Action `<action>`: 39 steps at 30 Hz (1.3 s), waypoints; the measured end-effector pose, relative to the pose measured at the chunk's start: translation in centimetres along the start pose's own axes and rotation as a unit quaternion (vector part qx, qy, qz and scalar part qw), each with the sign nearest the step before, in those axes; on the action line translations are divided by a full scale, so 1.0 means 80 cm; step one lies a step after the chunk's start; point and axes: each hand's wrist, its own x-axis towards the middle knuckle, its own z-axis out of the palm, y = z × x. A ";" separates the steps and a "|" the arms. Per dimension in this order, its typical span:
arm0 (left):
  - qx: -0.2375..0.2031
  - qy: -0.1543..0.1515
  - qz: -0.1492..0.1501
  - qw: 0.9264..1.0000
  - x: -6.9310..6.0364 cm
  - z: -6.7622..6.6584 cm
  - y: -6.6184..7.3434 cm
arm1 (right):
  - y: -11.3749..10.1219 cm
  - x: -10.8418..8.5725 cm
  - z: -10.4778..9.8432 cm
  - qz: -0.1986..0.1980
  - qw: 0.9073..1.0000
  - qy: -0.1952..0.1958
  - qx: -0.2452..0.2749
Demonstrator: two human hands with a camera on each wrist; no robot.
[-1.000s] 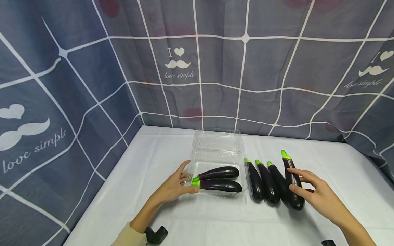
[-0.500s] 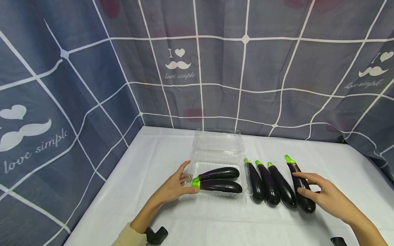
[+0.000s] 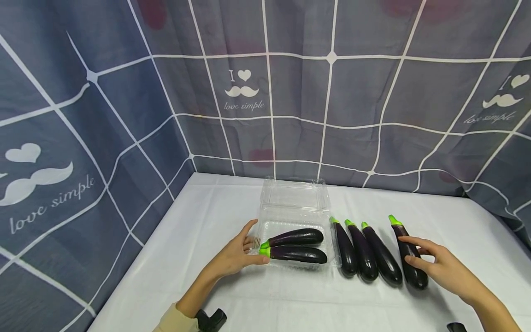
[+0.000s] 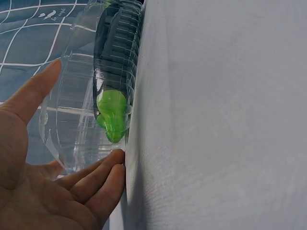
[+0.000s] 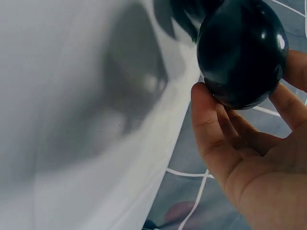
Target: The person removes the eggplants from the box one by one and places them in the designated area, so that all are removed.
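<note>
A clear plastic clamshell box [image 3: 295,196] lies with its lid folded back on the white cloth. In its base are two eggplants, an upper one [image 3: 296,237] and a lower one [image 3: 298,254], green stem ends to the left. My left hand [image 3: 232,256] touches the box's left end with fingers and thumb spread; the left wrist view shows a green stem end [image 4: 113,112] through the plastic. My right hand [image 3: 452,267] holds the rightmost eggplant [image 3: 408,253] between thumb and fingers. Its rounded dark end [image 5: 242,57] fills the top of the right wrist view.
Three more eggplants lie side by side between the box and my right hand: one [image 3: 346,251], a middle one [image 3: 364,256] and a third [image 3: 383,256]. A grey checked curtain [image 3: 298,101] hangs behind the white-covered table [image 3: 290,304] and along its left side.
My right hand has moved the held eggplant right and nearer to me, away from the third eggplant, with a gap now between them. My left hand stays at the box.
</note>
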 end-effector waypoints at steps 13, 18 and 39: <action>-0.010 0.001 0.001 1.000 -0.001 0.000 0.003 | 0.013 0.003 0.009 0.002 0.999 -0.026 0.037; -0.010 0.001 -0.002 1.000 -0.002 0.001 0.004 | 0.015 0.002 0.013 0.020 0.998 -0.034 0.049; -0.007 0.002 0.005 1.000 0.000 0.000 0.005 | 0.016 0.003 0.016 0.010 1.000 -0.014 0.017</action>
